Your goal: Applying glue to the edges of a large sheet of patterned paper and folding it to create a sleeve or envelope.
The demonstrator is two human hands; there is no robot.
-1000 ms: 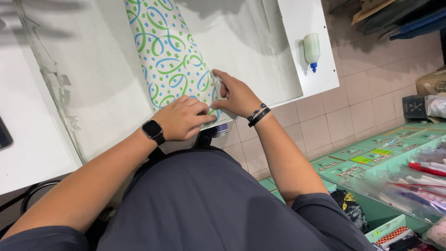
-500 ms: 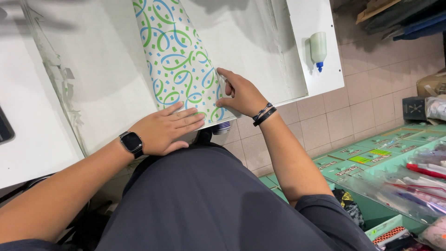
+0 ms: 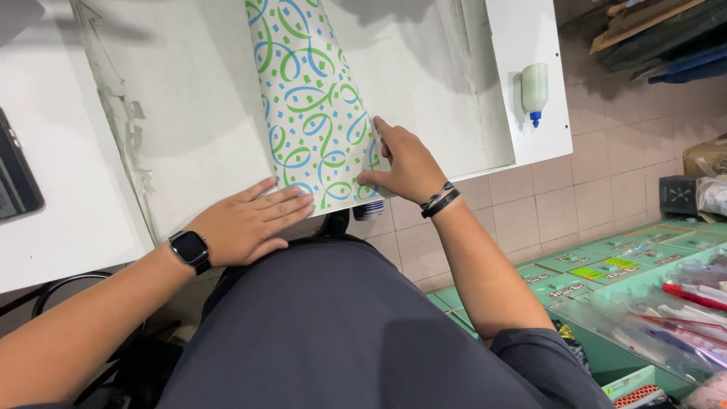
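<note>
The left hand (image 3: 246, 223) lies flat and open on the near-left corner of the patterned wrapping paper (image 3: 314, 106), while the right hand (image 3: 405, 163) pinches the paper's right edge between thumb and fingers. The paper runs away from both hands across the white table (image 3: 68, 220). Beyond the right hand, near the table's far-right edge, lies a glue bottle (image 3: 534, 89); a dark tablet (image 3: 15, 174) sits well left of the left hand.

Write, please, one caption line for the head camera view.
Left hand presses patterned wrapping paper flat on white table; right hand grips its right edge.
</note>
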